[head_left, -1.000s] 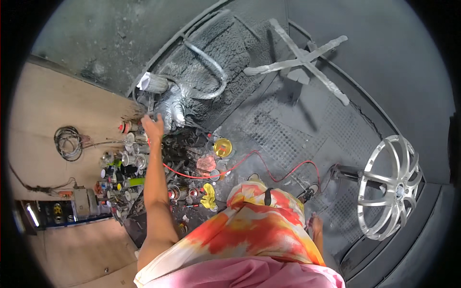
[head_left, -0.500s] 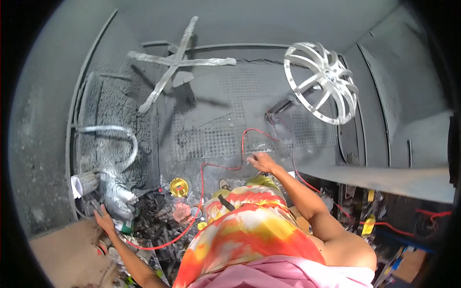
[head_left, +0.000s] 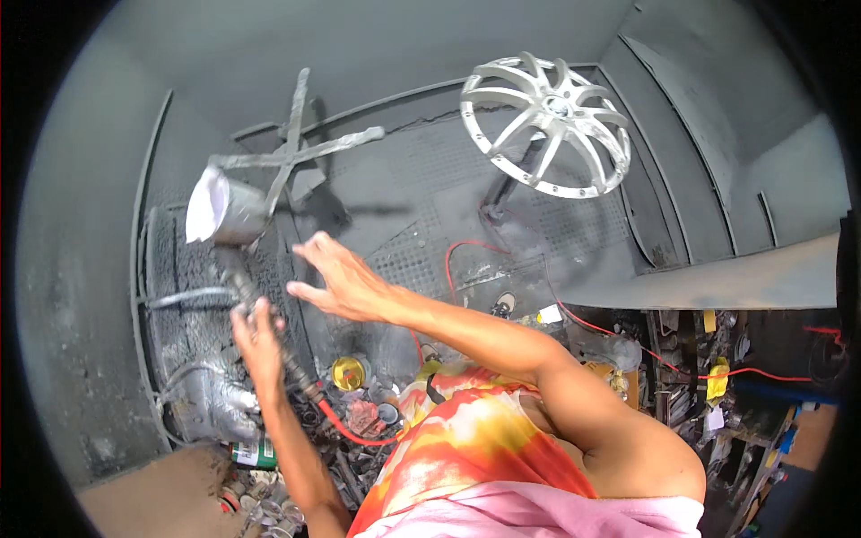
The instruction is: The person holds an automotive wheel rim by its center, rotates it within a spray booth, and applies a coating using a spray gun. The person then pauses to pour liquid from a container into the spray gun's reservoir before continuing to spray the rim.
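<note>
My left hand (head_left: 258, 345) is wrapped round the handle of a dark spray gun (head_left: 235, 276), raised at the left. A grey paint cup (head_left: 244, 213) with a whitish lining sits at its far end, and a red air hose (head_left: 348, 432) runs from its lower end. My right hand (head_left: 343, 282) hangs open beside the gun, thumb and fingers apart, touching nothing. Farther off at the right, a silver multi-spoke wheel (head_left: 558, 106) is propped on a dark post (head_left: 502, 190), tilted toward me.
A paint-crusted four-armed stand (head_left: 287, 159) rises at the back left. Near my feet lie a gold-coloured tin (head_left: 348, 373), a green can (head_left: 255, 453) and scattered litter. Grey booth walls (head_left: 99, 224) surround the floor. The hose crosses toward cluttered shelves (head_left: 677, 377) at right.
My left hand has lifted the spray gun from the lower left, up and forward. My right hand has moved left toward it. The view has shifted, so the wheel appears farther left.
</note>
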Available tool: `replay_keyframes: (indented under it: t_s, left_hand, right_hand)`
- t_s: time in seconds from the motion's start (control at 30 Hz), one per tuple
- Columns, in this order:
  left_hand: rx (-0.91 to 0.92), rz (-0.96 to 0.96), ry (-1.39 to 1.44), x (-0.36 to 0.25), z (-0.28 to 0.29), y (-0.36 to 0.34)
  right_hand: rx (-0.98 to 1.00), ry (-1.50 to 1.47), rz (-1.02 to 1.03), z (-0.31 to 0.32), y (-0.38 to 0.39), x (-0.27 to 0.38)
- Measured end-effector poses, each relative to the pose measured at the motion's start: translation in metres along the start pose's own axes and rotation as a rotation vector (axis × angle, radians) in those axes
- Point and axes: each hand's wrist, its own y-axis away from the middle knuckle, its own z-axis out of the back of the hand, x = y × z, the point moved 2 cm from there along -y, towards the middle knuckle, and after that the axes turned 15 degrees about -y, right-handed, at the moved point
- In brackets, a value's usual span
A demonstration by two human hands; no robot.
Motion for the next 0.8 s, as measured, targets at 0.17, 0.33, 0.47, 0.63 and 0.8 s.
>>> replay_keyframes:
  t_s: [0.17, 0.33, 0.47, 0.63, 0.8]
  left_hand:
    - [0.152, -0.301, 0.102, -0.124, -0.157, -0.006]
    - [0.344, -0.485, 0.23, -0.251, -0.302, 0.04]
    - [0.301, -0.69, 0.349, -0.325, -0.385, 0.1]
    - [0.755, -0.609, 0.524, -0.399, -0.433, 0.157]
    - [0.819, -0.761, 0.565, -0.41, -0.455, 0.179]
  right_hand:
    - [-0.25, 0.257, -0.115, 0.123, -0.043, 0.013]
    - [-0.464, 0.399, -0.101, 0.294, -0.039, 0.068]
    - [-0.652, 0.671, -0.124, 0.398, -0.013, 0.113]
    - [-0.733, 0.738, -0.133, 0.487, 0.027, 0.178]
    - [-0.8, 0.252, -0.279, 0.529, 0.071, 0.193]
